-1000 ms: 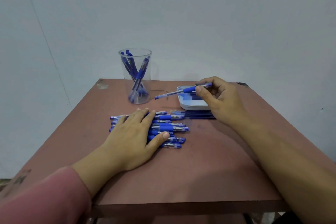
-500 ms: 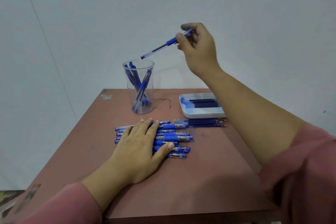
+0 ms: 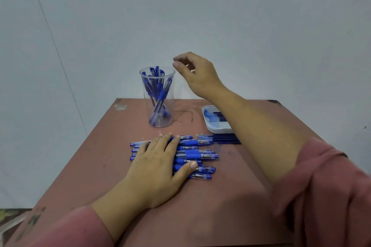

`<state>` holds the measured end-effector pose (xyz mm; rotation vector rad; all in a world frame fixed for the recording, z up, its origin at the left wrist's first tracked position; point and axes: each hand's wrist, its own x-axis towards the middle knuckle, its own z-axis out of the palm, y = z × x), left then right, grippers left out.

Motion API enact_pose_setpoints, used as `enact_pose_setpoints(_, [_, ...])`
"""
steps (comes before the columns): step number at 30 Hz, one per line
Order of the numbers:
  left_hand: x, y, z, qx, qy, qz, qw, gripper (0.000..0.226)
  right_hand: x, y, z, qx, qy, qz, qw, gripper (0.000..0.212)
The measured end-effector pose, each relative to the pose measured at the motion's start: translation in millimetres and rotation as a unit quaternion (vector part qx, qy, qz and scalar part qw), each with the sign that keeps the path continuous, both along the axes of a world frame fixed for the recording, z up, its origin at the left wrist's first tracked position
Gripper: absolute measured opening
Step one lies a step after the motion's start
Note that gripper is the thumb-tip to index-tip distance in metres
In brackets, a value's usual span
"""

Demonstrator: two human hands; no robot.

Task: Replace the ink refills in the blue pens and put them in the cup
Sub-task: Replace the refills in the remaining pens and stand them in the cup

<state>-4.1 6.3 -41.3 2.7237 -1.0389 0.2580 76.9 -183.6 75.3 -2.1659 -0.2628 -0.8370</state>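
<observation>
- Head view: the right hand [image 3: 198, 78] hovers just above and to the right of the clear plastic cup [image 3: 170, 106], fingers loosely curled and apart, with nothing in them that I can make out. A careless pull-back could clip the rim and tip the cup, which is tall, narrow and loaded with leaning pens [image 3: 160, 94].
- The left hand [image 3: 158, 164] lies flat, fingers straight, on the pile of blue pens [image 3: 196, 155] on the surface [image 3: 220, 196]. These are round barrels, so lifting the palm quickly could let some roll apart or toward the near edge.
- The right forearm crosses over the white tray [image 3: 216, 129] of refills [image 3: 217, 116]. If it drops low on the way back, it could nudge the tray or sweep out its contents (the loose pink sleeve [image 3: 331, 186] adds to that risk).
- Loose refills [image 3: 222, 139] lie just beside the tray and touch the end of the pen pile. I cannot tell spent ones from fresh, and a mix-up would put an old refill into a pen.
- Many pens remain on the surface, so the cup will likely get crowded, and a pen pushed in could catch on the others and tip out.
</observation>
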Motion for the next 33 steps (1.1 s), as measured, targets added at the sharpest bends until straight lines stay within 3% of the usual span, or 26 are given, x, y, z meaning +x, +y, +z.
enact_pose_setpoints(11, [-2.0,-0.4,2.5,0.001,0.003,-0.001,1.0,0.096,-91.1,-44.5,-44.9,-0.087,0.142,0.016,0.986,0.011])
enact_pose_setpoints(15, [-2.1,-0.4,2.2,0.002,0.005,0.003,1.0,0.097,-108.7,-51.4,-64.8,-0.22,0.198,0.031,0.955,0.016])
enact_pose_setpoints(21, [-3.8,-1.2,3.4,-0.004,0.008,0.006,1.0,0.097,-102.1,-41.9,-78.3,-0.374,0.187,-0.013,0.908,0.034])
enact_pose_setpoints(27, [-5.2,-0.8,7.0,0.001,0.019,0.016,1.0,0.1,-100.2,-36.1,-76.3,-0.351,0.161,-0.008,0.922,0.022])
enact_pose_setpoints(33, [6.0,-6.5,33.2,-0.08,-0.032,-0.039,0.996,0.074,-116.0,-43.0,-67.3,-0.192,0.107,0.018,0.975,0.01])
